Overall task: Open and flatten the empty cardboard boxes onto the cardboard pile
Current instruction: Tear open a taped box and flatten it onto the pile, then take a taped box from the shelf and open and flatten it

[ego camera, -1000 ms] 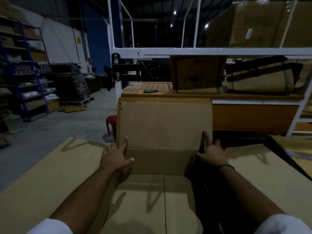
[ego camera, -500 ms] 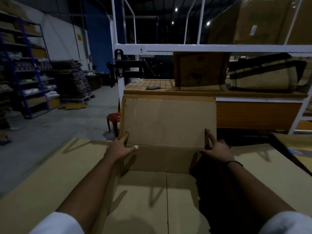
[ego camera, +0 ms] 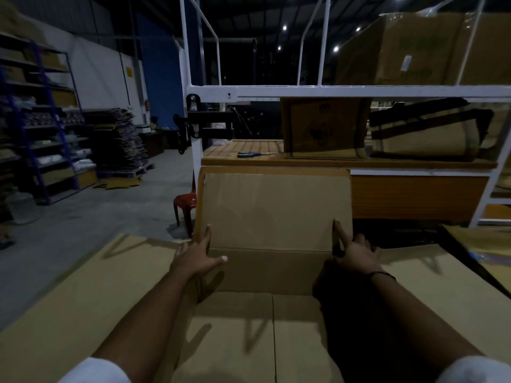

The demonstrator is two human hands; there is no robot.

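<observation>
We wear white sleeves, the left sleeve [ego camera: 94,371] and the right sleeve [ego camera: 475,370]. Our forearms are bare. A thin dark band [ego camera: 383,274] circles the wrist behind our right hand [ego camera: 356,257].

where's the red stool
Head view, left of centre: the red stool stands on the floor just left of the box's raised flap, by the white rack's post.

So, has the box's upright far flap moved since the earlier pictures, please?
No. The far flap still stands with its top edge just under the wooden shelf and its left edge by the white post.
</observation>
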